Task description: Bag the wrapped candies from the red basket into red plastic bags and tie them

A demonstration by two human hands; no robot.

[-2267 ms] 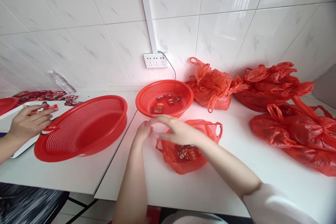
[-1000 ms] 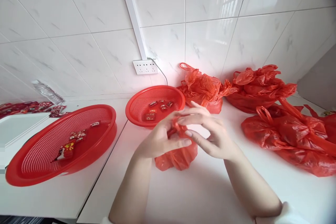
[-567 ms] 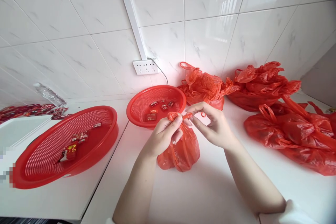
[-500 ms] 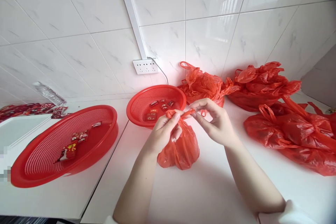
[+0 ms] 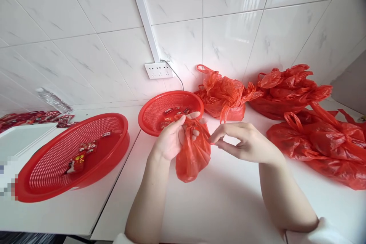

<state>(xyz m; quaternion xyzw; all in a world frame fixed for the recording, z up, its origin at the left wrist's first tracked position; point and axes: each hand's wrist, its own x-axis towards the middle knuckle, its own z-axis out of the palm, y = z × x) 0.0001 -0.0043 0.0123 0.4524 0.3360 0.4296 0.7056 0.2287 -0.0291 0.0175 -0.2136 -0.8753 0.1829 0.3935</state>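
A filled red plastic bag [image 5: 192, 158] hangs above the white table, its gathered neck twisted into what looks like a knot. My left hand [image 5: 171, 137] is closed around that neck, with some fingertips showing behind the red film. At the bag's right side, my right hand [image 5: 243, 141] has thumb and forefinger brought together in a pinch on the plastic edge. Just behind my left hand stands a small red mesh basket [image 5: 151, 110] with several wrapped packets [image 5: 168, 119] inside, partly covered by the hand.
A larger red basket [image 5: 114, 152] with a few packets is at left. Red bags lie piled at the back [image 5: 225, 95] and on the right [image 5: 328, 141]. More packets [image 5: 34, 118], a white tray [image 5: 25, 137] and a clear plastic bottle [image 5: 54, 101] are far left. A power socket [image 5: 158, 70] is on the wall.
My right hand has moved from the bag's twisted top down to its right side. The bag has turned and tilted in my left hand, which has opened slightly around the neck.
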